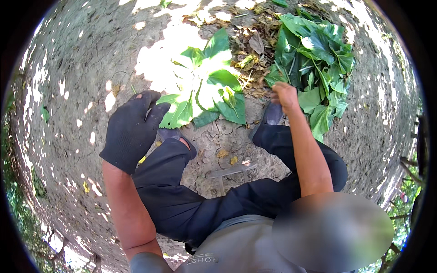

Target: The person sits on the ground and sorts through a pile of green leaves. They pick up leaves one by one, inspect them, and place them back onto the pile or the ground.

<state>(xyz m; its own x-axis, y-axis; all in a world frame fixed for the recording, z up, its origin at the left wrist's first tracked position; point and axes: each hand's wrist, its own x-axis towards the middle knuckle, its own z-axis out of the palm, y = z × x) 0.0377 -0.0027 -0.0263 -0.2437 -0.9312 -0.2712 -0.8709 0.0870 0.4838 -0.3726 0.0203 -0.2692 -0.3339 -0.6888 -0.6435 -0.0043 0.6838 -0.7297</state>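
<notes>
My left hand (132,129) wears a black glove and hovers with fingers spread, its fingertips at the edge of a flat stack of large green leaves (205,86) lying on the ground in front of me. My right hand (284,96) is bare and reaches to a loose heap of green leaves (318,59) on the right; its fingers curl at the heap's near edge, and whether they grip a leaf is hidden. I am crouched, knees in dark trousers (191,195) apart, with dark shoes (271,116) on the dirt.
Dry brown leaf litter (252,50) lies between the two leaf piles. A grey metal tool (230,172) rests on the cracked dirt between my feet. Bare, sun-dappled ground (82,68) stretches left; grass fringes the rim.
</notes>
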